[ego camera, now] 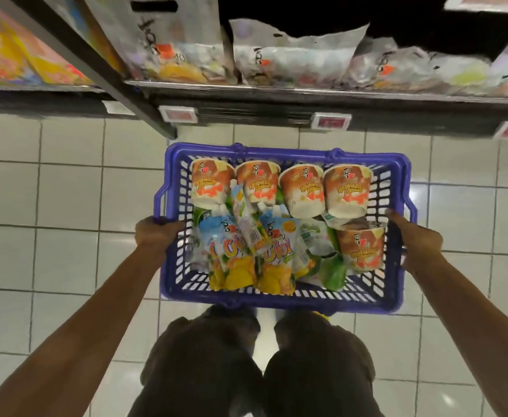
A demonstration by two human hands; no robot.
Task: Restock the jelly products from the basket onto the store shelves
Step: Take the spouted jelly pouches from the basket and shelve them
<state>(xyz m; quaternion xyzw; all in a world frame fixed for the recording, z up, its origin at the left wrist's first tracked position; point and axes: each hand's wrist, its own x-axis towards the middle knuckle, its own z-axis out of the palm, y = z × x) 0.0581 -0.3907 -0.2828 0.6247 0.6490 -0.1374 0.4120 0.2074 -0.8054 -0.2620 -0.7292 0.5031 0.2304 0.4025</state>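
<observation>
Restocking apparently not yet begun; basket [276,153] full, held up by both side rims; left hand [156,233] curled round the left rim; right hand [413,239] clasping the right rim, fingertips hidden beneath it; between the two sets of fingers, five jelly cups [303,188] and a heap of jelly pouches [276,254]; beyond the fingers, shelf [306,91] lined with bags [291,61]; nothing lifted out; every item left to place.

Big multicoloured letters on 2 jelly pouches [231,251] seem to read "Vivi", though blurred. The banner lettering on the orange cups [213,182], the logos on the shelf bags [294,58] and the red price tags [331,121] cannot be read.
</observation>
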